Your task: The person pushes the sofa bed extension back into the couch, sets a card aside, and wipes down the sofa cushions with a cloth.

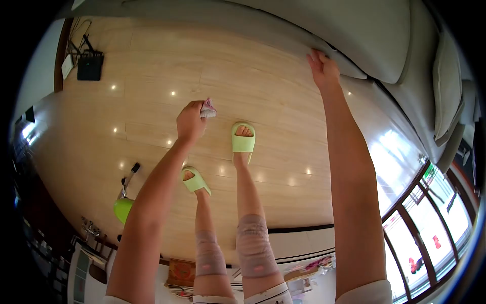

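Observation:
My left hand [190, 120] is closed around a small bunched pink-and-white cloth [208, 109], held out over the wooden floor. Part of the cloth sticks out past the fingers; whether it is a sock or a rag I cannot tell. Out to the right, my right hand [324, 70] reaches to the lower edge of the grey sofa [354, 30]. Its fingers are stretched out with some space between them, and nothing shows in them. Whether the fingertips touch the sofa is unclear.
My feet stand in light green slippers [243, 144] on the wooden floor [263, 86]. A black box with cables [90, 68] sits at the upper left. Something green with a black handle [123, 209] stands at the left. Glass doors [425, 238] are at the lower right.

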### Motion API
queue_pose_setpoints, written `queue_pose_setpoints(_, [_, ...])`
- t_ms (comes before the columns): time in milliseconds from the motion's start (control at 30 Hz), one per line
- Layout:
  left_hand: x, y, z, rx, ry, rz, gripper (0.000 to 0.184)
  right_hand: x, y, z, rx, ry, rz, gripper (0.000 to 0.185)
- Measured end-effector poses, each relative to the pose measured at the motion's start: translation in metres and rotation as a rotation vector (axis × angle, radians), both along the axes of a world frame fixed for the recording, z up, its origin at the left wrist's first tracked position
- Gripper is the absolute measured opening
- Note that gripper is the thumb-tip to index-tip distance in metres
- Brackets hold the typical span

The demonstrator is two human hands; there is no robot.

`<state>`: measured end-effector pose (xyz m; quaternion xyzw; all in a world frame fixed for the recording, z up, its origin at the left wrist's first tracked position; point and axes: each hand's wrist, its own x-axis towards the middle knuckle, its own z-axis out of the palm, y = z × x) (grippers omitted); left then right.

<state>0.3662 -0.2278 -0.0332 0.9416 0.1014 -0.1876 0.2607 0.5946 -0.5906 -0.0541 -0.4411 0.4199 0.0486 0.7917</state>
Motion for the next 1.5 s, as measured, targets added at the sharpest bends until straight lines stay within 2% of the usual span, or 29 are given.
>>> queue_pose_setpoints(133, [-0.049, 0.02, -0.016, -0.101, 0.138, 0.285, 0.027, -0.023, 0.031, 0.018, -0.11, 0.053, 0.163, 0.06])
queue_pose_setpoints(267, [-0.098, 0.052, -0.017, -0.222, 0.178, 0.499, 0.025, -0.066, 0.083, 0.014, -0.171, 0.136, 0.38, 0.064])
queue_pose_setpoints(333, [-0.129, 0.072, -0.012, -0.167, 0.149, 0.556, 0.026, -0.099, 0.12, 0.007, -0.17, 0.219, 0.524, 0.064])
queue_pose_setpoints(400, [-0.167, 0.101, -0.011, -0.151, 0.13, 0.654, 0.027, -0.146, 0.167, -0.006, -0.174, 0.291, 0.654, 0.066])
queue_pose_setpoints(467, [-0.217, 0.137, -0.017, -0.171, 0.122, 0.792, 0.028, -0.206, 0.222, -0.023, -0.16, 0.374, 0.8, 0.062])
queue_pose_setpoints(567, [-0.295, 0.186, -0.026, -0.063, 0.051, 0.9, 0.029, -0.303, 0.308, -0.032, -0.146, 0.43, 1.055, 0.052])
queue_pose_setpoints(667, [-0.346, 0.223, 0.009, 0.044, -0.049, 1.043, 0.03, -0.405, 0.386, -0.036, -0.02, 0.435, 1.288, 0.052])
queue_pose_setpoints(767, [-0.406, 0.265, 0.036, 0.23, -0.218, 1.074, 0.029, -0.518, 0.446, -0.068, -0.085, 0.133, 1.696, 0.067])
queue_pose_setpoints(867, [-0.472, 0.299, 0.046, 0.357, -0.523, 1.158, 0.028, -0.603, 0.508, -0.022, -0.141, 0.057, 1.738, 0.076])
queue_pose_setpoints(967, [-0.527, 0.317, 0.063, 0.367, -0.244, 1.473, 0.034, -0.681, 0.546, -0.002, -0.387, -0.107, 1.745, 0.085])
queue_pose_setpoints(1067, [-0.586, 0.317, 0.043, 0.084, -0.037, 1.615, 0.053, -0.689, 0.561, 0.004, -0.291, 0.057, 1.793, 0.087])
queue_pose_setpoints(1133, [-0.597, 0.302, 0.029, 0.172, -0.048, 1.527, 0.063, -0.698, 0.562, -0.021, -0.177, 0.082, 1.802, 0.085])
queue_pose_setpoints(1200, [-0.585, 0.298, 0.032, 0.083, -0.049, 1.566, 0.071, -0.697, 0.56, -0.036, -0.176, 0.069, 1.788, 0.079])
queue_pose_setpoints(1233, [-0.575, 0.297, 0.038, 0.039, -0.048, 1.585, 0.076, -0.672, 0.567, 0.002, -0.24, 0.072, 1.772, 0.074])
queue_pose_setpoints(1267, [-0.572, 0.297, 0.038, -0.008, -0.067, 1.591, 0.075, -0.653, 0.568, 0.027, -0.301, 0.081, 1.753, 0.069])
queue_pose_setpoints(1400, [-0.518, 0.281, 0.065, -0.244, -0.094, 1.585, 0.073, -0.596, 0.549, 0.022, -0.146, 0.087, 1.616, 0.063])
queue_pose_setpoints(1467, [-0.491, 0.262, 0.064, -0.22, -0.161, 1.39, 0.075, -0.546, 0.534, 0.032, -0.172, 0.144, 1.627, 0.063])
queue_pose_setpoints(1500, [-0.476, 0.253, 0.065, -0.207, -0.2, 1.29, 0.077, -0.523, 0.523, 0.034, -0.163, 0.152, 1.552, 0.061])
